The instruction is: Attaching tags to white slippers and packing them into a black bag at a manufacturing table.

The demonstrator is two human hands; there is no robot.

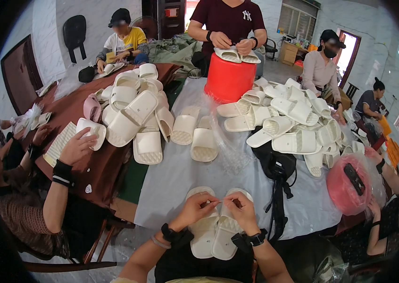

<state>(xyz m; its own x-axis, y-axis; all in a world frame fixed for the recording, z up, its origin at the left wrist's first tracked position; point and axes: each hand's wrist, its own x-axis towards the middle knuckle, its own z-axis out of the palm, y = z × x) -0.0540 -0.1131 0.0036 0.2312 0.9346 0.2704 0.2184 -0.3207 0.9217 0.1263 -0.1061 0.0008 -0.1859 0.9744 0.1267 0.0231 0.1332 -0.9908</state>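
A pair of cream slippers lies side by side at the table's near edge, the left slipper (pixel 203 239) and right slipper (pixel 224 244) with their soles pointing toward me. My left hand (pixel 196 210) and my right hand (pixel 242 213) are over their straps. Fingertips of both are pinched together and nearly meet above the gap between the slippers. Something thin and pale seems to stretch between them, too small to name. Ahead stand two more cream slippers, one (pixel 184 127) beside the other (pixel 204 144).
Cream slippers are heaped at left (pixel 131 115) and right (pixel 294 111). A red bucket (pixel 230 78) stands at the far side, where a co-worker handles slippers. A black bag (pixel 275 167) with straps lies right of me, near a pink plastic-wrapped bundle (pixel 348 184). Other people sit around.
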